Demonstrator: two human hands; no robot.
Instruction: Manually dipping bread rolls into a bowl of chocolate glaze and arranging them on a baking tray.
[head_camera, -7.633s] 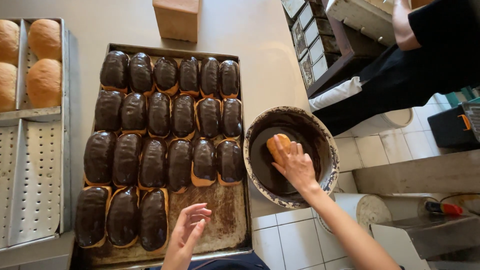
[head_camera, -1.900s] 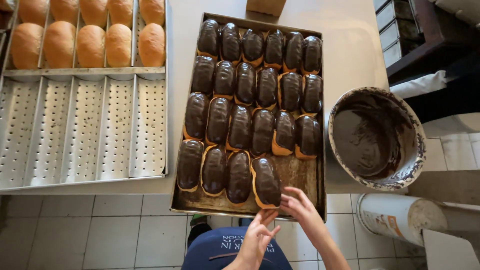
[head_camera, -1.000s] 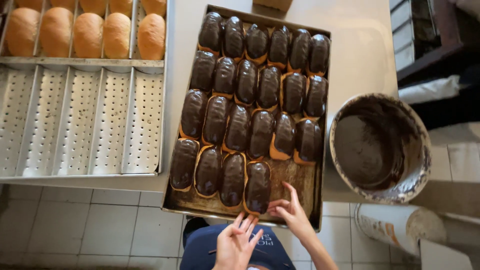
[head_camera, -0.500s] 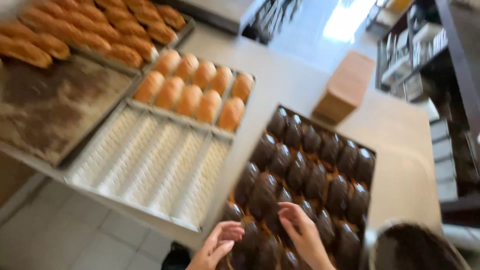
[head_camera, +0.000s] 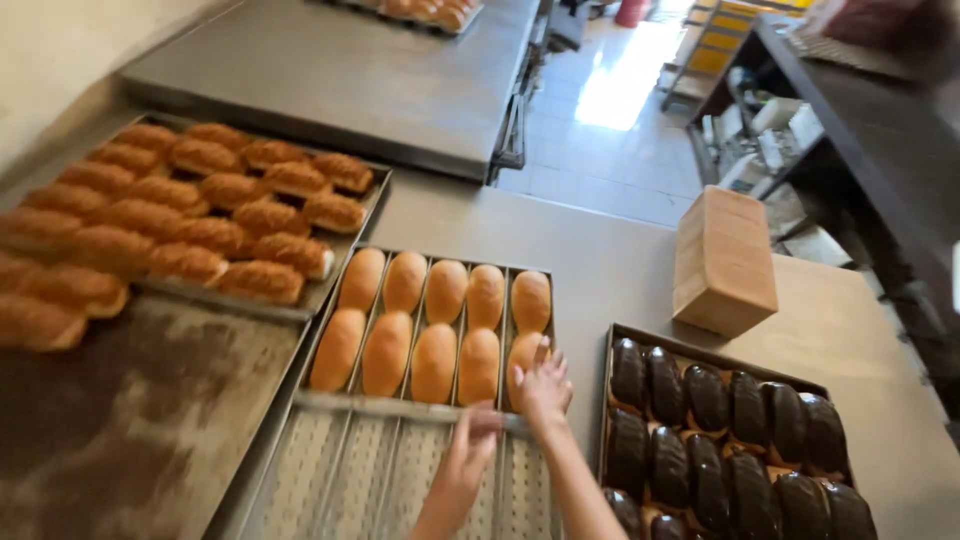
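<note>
Here, the right hand (head_camera: 541, 385), fingers spread, lies over a plain bun (head_camera: 522, 357) at the right end of the front row; the fingers have not closed round it. The left hand (head_camera: 470, 440) rests at the edge of the filled rows of the perforated tray (head_camera: 330, 480), fingers loosely curled; whether it grips anything cannot be told through the blur.

Item: plain bun. Oblong, pale golden, smooth-topped, unglazed. Lies in a channel of the perforated tray, touching its neighbours, among ten buns in two rows; the channels nearer the person are bare. Handling, by judgement: light, soft, easily dented, crust dry and not slippery. Best taken by the long sides with light pressure, or lifted from beneath.

Adjacent: a tray of chocolate-glazed buns (head_camera: 730, 430), dark and glossy, just beside the perforated tray toward the right edge of the surface (head_camera: 620, 270); the glaze looks likely to smear if touched.

Further out: a brown block-shaped loaf (head_camera: 724, 260) behind the glazed tray. At the left edge, a dark tray (head_camera: 150, 420) carrying browner, sugared rolls (head_camera: 200, 200).
</note>
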